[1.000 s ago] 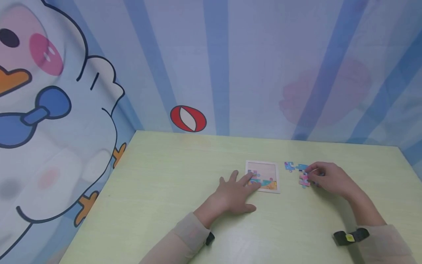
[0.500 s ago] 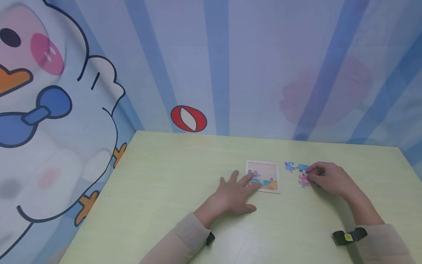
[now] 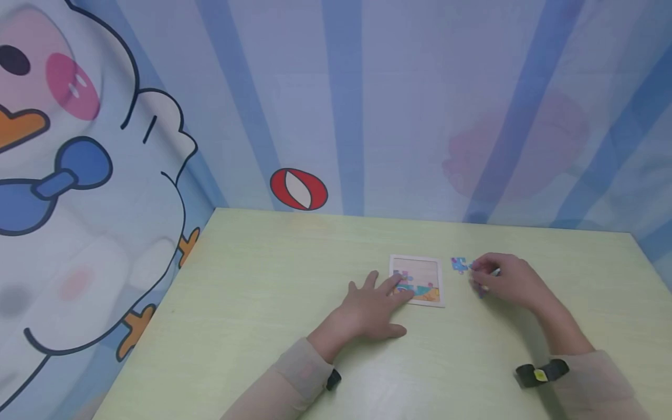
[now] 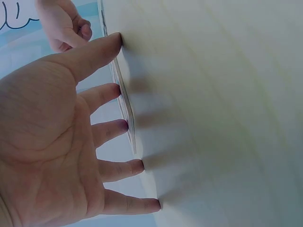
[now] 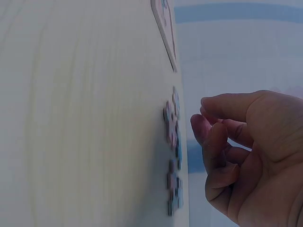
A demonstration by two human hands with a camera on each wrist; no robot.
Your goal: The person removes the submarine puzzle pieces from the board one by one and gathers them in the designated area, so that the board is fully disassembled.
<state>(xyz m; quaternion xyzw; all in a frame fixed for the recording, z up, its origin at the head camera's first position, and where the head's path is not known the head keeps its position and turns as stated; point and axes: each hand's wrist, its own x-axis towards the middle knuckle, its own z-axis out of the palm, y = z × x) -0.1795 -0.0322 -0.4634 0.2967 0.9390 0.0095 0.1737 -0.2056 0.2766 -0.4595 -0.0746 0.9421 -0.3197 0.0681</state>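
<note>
We look down on a pale yellow-green table (image 3: 252, 291), where a person works with two bare hands over a small jigsaw puzzle. The square puzzle tray (image 3: 420, 268) lies flat on the table, near the middle of our view and a little to the right. Its light rim surrounds a pale base; joined blue and orange puzzle pieces (image 3: 429, 293) fill the lower part, and pink ones show along the left edge.

The left hand (image 3: 370, 312) is spread wide, fingers straight and apart. Its index and middle fingers reach onto the tray's lower left, while its ring and little fingertips touch the table beside it.

The right hand (image 3: 509, 279) hovers over loose puzzle pieces (image 5: 171, 125) to the right of the tray. Its fingers are loosely bent, and the right wrist view shows a gap between thumb and fingertips, with the hand apart from the pieces beneath. One blue piece (image 3: 459, 265) lies just beyond those fingertips, between hand and tray.

Both arms wear beige sleeves (image 3: 301, 373) and black wrist straps (image 3: 543, 373). Behind the table hangs a blue striped backdrop (image 3: 404, 116) printed with a large white cartoon bird (image 3: 100, 227) and a red-and-white ball (image 3: 298, 189).
</note>
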